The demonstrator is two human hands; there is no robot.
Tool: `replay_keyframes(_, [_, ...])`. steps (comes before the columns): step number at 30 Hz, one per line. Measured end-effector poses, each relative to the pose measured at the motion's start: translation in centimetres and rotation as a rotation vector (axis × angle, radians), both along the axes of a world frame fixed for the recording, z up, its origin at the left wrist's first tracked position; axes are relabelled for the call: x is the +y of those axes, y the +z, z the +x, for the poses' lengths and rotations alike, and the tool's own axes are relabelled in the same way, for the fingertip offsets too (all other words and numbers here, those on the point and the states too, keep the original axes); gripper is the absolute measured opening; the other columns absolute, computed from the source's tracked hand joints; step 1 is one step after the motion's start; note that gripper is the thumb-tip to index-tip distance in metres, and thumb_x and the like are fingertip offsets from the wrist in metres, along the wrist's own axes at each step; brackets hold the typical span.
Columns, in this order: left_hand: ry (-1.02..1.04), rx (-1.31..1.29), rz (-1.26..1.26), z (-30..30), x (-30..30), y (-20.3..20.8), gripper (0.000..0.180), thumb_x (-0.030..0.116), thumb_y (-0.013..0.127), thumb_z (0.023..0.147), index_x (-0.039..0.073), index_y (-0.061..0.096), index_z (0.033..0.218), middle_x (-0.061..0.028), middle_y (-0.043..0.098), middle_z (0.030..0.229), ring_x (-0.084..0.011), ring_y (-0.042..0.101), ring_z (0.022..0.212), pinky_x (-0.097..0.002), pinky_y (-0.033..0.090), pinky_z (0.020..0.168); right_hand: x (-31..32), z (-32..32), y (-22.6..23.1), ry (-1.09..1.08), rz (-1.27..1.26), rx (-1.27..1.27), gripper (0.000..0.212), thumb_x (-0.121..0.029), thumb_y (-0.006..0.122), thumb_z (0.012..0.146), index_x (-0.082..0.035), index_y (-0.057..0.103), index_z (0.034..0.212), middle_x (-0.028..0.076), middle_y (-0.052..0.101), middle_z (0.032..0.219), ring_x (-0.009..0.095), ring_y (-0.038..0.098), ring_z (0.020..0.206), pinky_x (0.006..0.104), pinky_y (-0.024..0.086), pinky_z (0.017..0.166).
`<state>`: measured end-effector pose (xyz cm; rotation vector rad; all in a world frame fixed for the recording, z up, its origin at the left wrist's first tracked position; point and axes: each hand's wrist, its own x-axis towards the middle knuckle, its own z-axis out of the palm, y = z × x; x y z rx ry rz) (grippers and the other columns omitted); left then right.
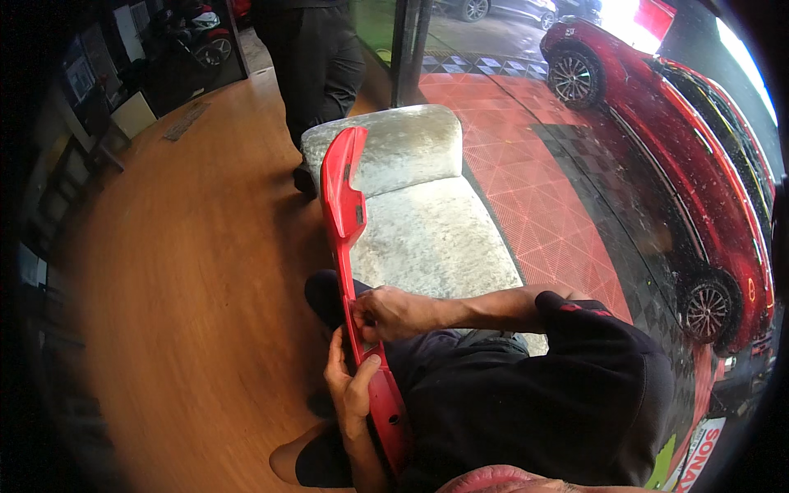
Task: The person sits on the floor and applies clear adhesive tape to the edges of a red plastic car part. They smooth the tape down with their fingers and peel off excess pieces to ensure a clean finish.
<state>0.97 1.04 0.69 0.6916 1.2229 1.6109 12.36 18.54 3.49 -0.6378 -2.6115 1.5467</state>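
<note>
A long, narrow red car trim panel (pixel 339 191) with a wider, stepped far end runs from near my body out past the sofa seat. My left hand (pixel 350 384) is closed around its near half, with the thumb on its upper face and the fingers along its left edge. Just beyond, my right hand (pixel 386 313) is curled tight against the panel's inner side. Whatever its fingers pinch is hidden. A small dark hole (pixel 394 419) shows in the panel's near end.
I sit on a pale velvety sofa (pixel 427 238). A person in dark trousers (pixel 316 74) stands behind its far end. Wooden floor (pixel 181 271) spreads left; red and black tiles (pixel 534 189) lie right. A red car (pixel 657 140) stands there, and a motorcycle (pixel 201 45) at far left.
</note>
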Motion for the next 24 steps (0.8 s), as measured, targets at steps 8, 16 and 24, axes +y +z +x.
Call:
replay_keyframes(8, [-0.006, -0.027, -0.024, -0.3, -0.6, 0.5, 0.071, 0.001, 0.068, 0.089, -0.007, 0.042, 0.154, -0.0161, 0.064, 0.134, -0.0216, 0.062, 0.12, -0.0336, 0.047, 0.107, -2.3, 1.5, -1.3, -0.158, 0.327, 0.207, 0.026, -0.013, 0.079, 0.085, -0.005, 0.075, 0.109, 0.015, 0.067, 0.101, 0.036, 0.07, 0.09, 0.0454, 0.058, 0.076])
replay_keyframes(16, [0.009, 0.019, -0.046, 0.4, -0.1, 1.0, 0.071, 0.001, 0.069, 0.088, -0.007, 0.043, 0.153, -0.016, 0.064, 0.134, -0.0211, 0.062, 0.12, -0.0329, 0.047, 0.106, 0.4, 1.0, -0.1, 0.016, 0.096, 0.069, 0.02, -0.013, 0.08, 0.083, -0.004, 0.076, 0.099, 0.016, 0.071, 0.097, 0.033, 0.072, 0.088, 0.0434, 0.058, 0.078])
replay_keyframes(24, [0.019, 0.028, -0.059, -0.2, -0.1, -0.2, 0.073, 0.008, 0.074, 0.087, -0.003, 0.045, 0.154, -0.0121, 0.066, 0.13, -0.0197, 0.062, 0.119, -0.0327, 0.047, 0.105, -0.6, 1.0, -0.9, -0.024, 0.156, 0.205, 0.013, -0.006, 0.077, 0.083, -0.004, 0.073, 0.095, 0.015, 0.071, 0.093, 0.032, 0.071, 0.085, 0.0411, 0.057, 0.074])
